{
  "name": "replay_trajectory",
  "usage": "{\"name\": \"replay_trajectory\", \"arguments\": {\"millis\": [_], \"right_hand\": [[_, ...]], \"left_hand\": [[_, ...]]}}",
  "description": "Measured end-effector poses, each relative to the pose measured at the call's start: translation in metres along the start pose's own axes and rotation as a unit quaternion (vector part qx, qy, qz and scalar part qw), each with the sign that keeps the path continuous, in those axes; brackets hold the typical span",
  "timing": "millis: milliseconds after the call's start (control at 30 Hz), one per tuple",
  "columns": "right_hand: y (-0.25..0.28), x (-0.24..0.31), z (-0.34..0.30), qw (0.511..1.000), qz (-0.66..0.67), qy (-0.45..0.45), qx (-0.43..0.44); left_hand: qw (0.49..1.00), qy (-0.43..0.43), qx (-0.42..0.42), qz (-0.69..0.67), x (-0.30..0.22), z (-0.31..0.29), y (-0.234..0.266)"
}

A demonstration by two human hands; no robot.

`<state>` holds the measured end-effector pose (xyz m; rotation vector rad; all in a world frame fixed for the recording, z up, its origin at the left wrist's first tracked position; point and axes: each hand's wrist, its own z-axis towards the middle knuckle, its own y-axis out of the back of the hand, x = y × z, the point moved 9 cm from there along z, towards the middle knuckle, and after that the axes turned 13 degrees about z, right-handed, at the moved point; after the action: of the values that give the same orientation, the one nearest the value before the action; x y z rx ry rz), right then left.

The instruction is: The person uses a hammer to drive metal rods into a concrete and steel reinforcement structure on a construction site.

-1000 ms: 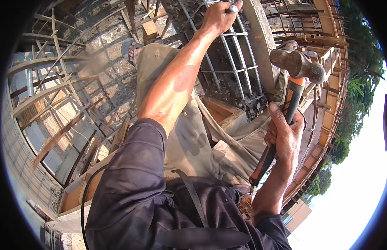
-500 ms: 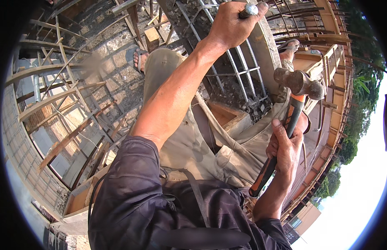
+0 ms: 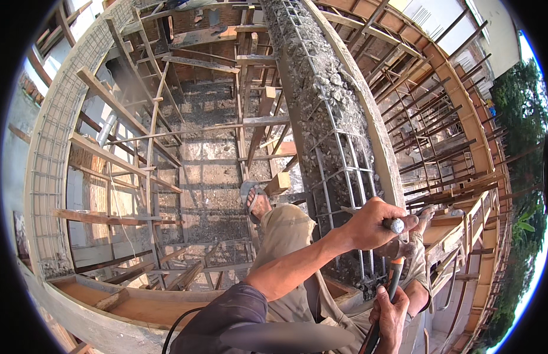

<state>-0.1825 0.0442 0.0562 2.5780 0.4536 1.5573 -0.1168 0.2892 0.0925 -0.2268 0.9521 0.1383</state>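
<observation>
My left hand (image 3: 371,224) is closed around a short steel chisel (image 3: 396,225), whose blunt end pokes out beside the thumb, against a rebar cage (image 3: 339,171) packed with rough concrete. My right hand (image 3: 393,315) grips the black and orange handle of a hammer (image 3: 394,272) just below. The hammer's head is mostly hidden behind my left hand. My knee in khaki trousers (image 3: 286,227) and a sandalled foot (image 3: 256,200) rest by the cage.
The concrete and rebar beam (image 3: 321,88) runs up and away from me. Wooden formwork boards (image 3: 445,227) line its right side. Timber scaffold props (image 3: 156,147) and a drop to a lower floor (image 3: 212,177) lie on the left. Trees (image 3: 522,177) stand at far right.
The view has swung so my left hand with the chisel now sits lower and to the right. The hammer has come in close under that hand, its head now largely hidden.
</observation>
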Motion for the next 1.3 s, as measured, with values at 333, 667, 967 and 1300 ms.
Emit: {"name": "replay_trajectory", "arguments": {"millis": [333, 667, 967, 1300], "right_hand": [[-0.004, -0.011, -0.006, 0.999, -0.032, 0.013, 0.0], [-0.008, -0.023, -0.013, 0.999, -0.042, -0.024, 0.002], [-0.01, -0.051, -0.022, 0.999, -0.021, -0.046, 0.019], [0.002, -0.093, -0.028, 0.987, -0.005, -0.159, 0.007]], "left_hand": [[0.995, -0.048, -0.049, -0.079, -0.07, -0.014, 0.032], [0.988, 0.057, -0.105, -0.102, -0.007, -0.013, 0.007], [0.993, 0.071, -0.091, -0.013, 0.096, -0.025, -0.048], [0.922, 0.361, -0.004, 0.14, 0.26, -0.061, -0.055]]}}
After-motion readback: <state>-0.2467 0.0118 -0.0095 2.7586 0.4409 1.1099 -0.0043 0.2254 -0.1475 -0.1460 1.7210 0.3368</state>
